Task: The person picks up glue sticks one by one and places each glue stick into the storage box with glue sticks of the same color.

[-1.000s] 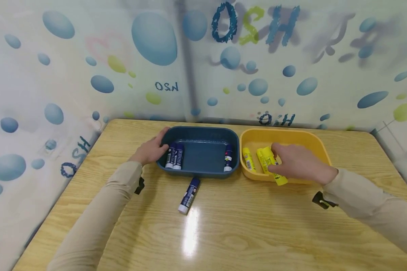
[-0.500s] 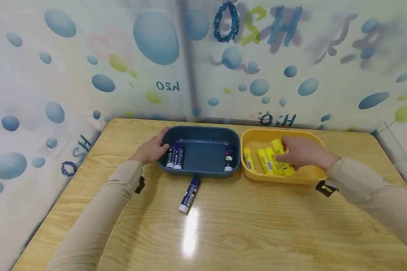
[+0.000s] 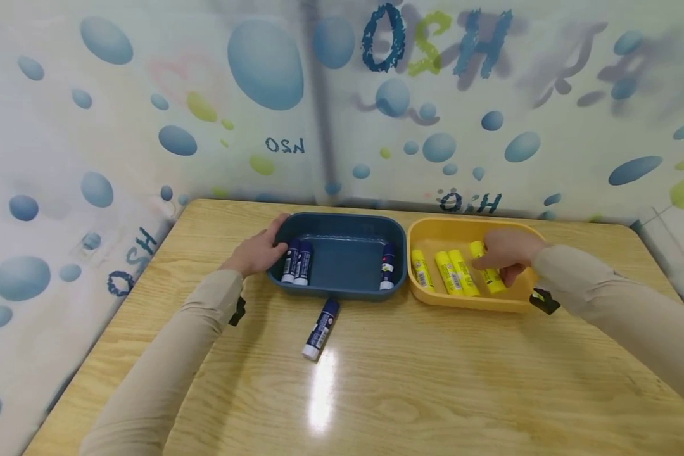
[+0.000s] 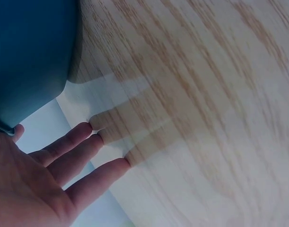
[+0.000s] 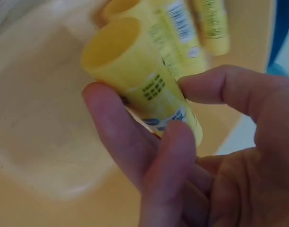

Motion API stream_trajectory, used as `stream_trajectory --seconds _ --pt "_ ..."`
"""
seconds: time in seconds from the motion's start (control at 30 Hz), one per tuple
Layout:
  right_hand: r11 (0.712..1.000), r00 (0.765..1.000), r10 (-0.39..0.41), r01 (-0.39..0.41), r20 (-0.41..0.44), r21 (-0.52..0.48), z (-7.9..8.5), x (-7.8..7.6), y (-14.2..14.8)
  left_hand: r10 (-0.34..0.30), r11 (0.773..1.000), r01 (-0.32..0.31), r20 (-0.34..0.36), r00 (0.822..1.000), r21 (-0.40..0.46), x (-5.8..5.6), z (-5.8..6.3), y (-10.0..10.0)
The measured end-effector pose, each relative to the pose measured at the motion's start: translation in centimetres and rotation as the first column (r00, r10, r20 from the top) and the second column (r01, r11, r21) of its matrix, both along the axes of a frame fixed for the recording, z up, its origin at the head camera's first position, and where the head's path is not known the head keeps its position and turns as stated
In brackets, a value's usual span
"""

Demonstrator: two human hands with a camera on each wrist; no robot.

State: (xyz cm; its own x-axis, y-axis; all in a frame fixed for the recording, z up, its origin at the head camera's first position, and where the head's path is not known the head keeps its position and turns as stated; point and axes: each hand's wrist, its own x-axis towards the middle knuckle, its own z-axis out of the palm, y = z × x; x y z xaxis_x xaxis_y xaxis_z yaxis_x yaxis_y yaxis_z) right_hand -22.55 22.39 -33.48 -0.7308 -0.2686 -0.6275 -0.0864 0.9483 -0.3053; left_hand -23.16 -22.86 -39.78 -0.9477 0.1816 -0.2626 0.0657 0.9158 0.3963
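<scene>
My right hand [image 3: 510, 250] is inside the yellow bin [image 3: 473, 306], pinching a yellow glue stick [image 5: 149, 85] between thumb and fingertips. The held stick leans to the right of several other yellow glue sticks [image 3: 447, 273] lying side by side. My left hand [image 3: 258, 252] rests at the left end of the blue bin [image 3: 336, 292], its thumb at the rim. In the left wrist view three fingers [image 4: 80, 161] stretch out straight beside the bin; the thumb is out of sight there. Two navy glue sticks [image 3: 303, 263] lie at the blue bin's left, another navy stick [image 3: 387, 267] at its right.
A navy glue stick with a white end [image 3: 321, 329] lies on the wooden table [image 3: 410, 380] in front of the blue bin. Both bins stand side by side, close to the patterned wall [image 3: 342, 126] behind the table.
The right hand has shifted right and set the glue stick down into the yellow bin, beside the others, still gripping it. The left hand stays at the blue bin.
</scene>
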Motion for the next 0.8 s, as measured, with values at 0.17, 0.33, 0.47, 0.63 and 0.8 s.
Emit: stream_trajectory --seconds 0.17,0.33,0.47,0.63,0.8 --pt "0.998 0.995 -0.039 0.035 0.089 0.047 -1.1 -0.7 -0.3 -0.002 1.0 0.002 -0.002 1.0 -0.002 0.0 -0.1 0.1" --pt "0.994 0.976 -0.103 0.096 0.19 0.044 -1.4 -1.3 -1.0 0.005 1.0 -0.005 0.001 1.0 -0.006 0.0 0.0 0.2" --pt "0.995 0.97 -0.091 0.082 0.227 0.05 -1.6 -1.6 -1.3 0.004 1.0 -0.004 -0.001 1.0 -0.006 0.0 -0.1 0.2" --pt "0.995 0.961 -0.101 0.096 0.259 0.032 -1.8 -1.6 -1.8 0.001 1.0 -0.001 -0.007 1.0 -0.008 -0.1 -0.3 0.1" --pt "0.994 0.959 -0.113 0.111 0.259 0.022 -1.7 -1.5 -2.1 0.004 1.0 -0.004 -0.008 1.0 -0.008 0.0 -0.2 0.0"
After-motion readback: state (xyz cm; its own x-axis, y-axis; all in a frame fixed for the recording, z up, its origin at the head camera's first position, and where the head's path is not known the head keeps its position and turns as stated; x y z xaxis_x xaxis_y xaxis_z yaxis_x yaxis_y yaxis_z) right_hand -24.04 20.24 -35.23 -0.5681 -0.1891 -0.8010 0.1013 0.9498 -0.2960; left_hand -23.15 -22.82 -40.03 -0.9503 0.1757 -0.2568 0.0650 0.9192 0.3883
